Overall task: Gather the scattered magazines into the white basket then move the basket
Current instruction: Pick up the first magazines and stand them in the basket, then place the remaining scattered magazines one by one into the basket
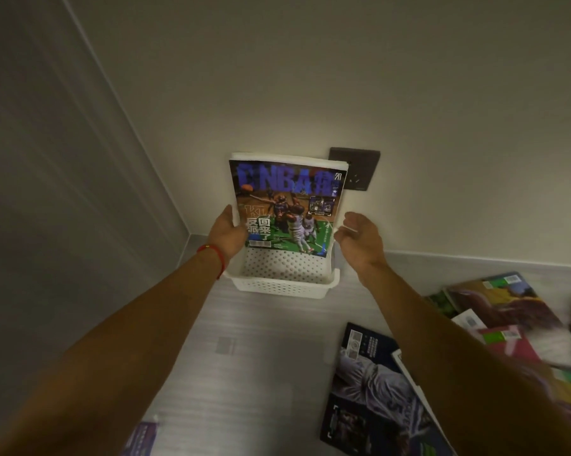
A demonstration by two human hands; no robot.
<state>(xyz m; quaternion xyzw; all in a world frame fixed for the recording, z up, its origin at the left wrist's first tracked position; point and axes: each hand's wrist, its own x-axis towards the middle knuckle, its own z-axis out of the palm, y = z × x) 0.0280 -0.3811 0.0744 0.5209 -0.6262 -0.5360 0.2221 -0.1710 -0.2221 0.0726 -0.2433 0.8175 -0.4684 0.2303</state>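
Note:
A white perforated basket (282, 283) stands on the floor against the far wall. A basketball magazine (287, 205) stands upright in it, leaning back on other magazines whose white page edges show at the top. My left hand (228, 233) grips the magazine's lower left edge. My right hand (359, 236) hovers open just to the right of the magazine, fingers apart, not touching it. More magazines lie scattered on the floor: a dark one (366, 390) at lower right and several overlapping ones (507, 317) further right.
A dark wall socket (356, 169) sits on the wall behind the basket. A grey wall or door (63, 192) closes in the left side. A corner of a purple magazine (142, 439) shows at the bottom edge. Pale wood floor (261, 357) lies between me and the basket.

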